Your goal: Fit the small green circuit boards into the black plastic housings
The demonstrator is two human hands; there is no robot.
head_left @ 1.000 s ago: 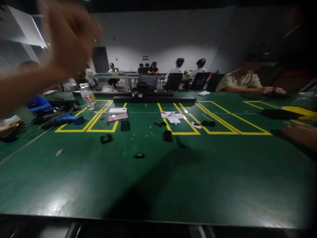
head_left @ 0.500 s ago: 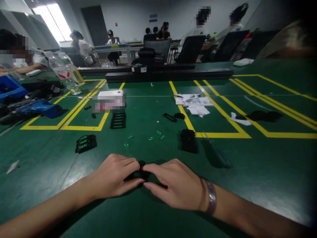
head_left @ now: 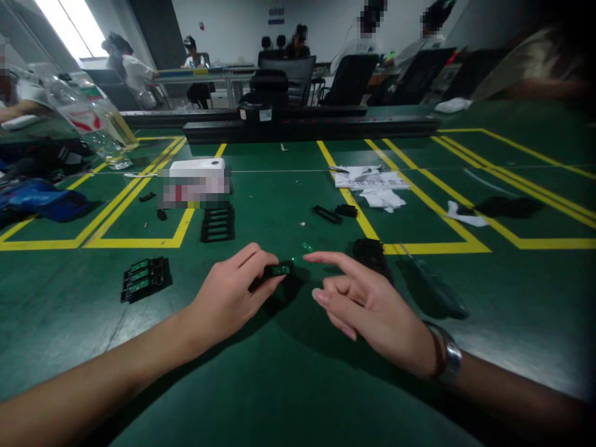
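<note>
Pinched between the thumb and fingers of my left hand (head_left: 237, 282) is a small black plastic holder (head_left: 275, 270) with a green circuit board showing in it. My right hand (head_left: 367, 304) is open and holds nothing; its index finger stretches towards a few loose green circuit boards (head_left: 307, 247) on the table. Left of my left hand lies a group of black holders (head_left: 144, 279) fitted with green boards. A black slotted frame (head_left: 217, 223) rests beyond that hand. Beside my right fingers is a stack of black plastic pieces (head_left: 370, 249), partly hidden.
Crumpled white paper (head_left: 372, 180) lies at right, with a dark tool (head_left: 433, 288) nearer me. Plastic bottles (head_left: 88, 121) and a white device (head_left: 198, 167) are at left. A long black bar (head_left: 307, 131) crosses the back; people sit beyond the green table (head_left: 288, 385).
My hands have parted. The left one has moved forward and lifted the black holder; the right one has let go and reached forward to the loose boards. The view has tilted down slightly.
</note>
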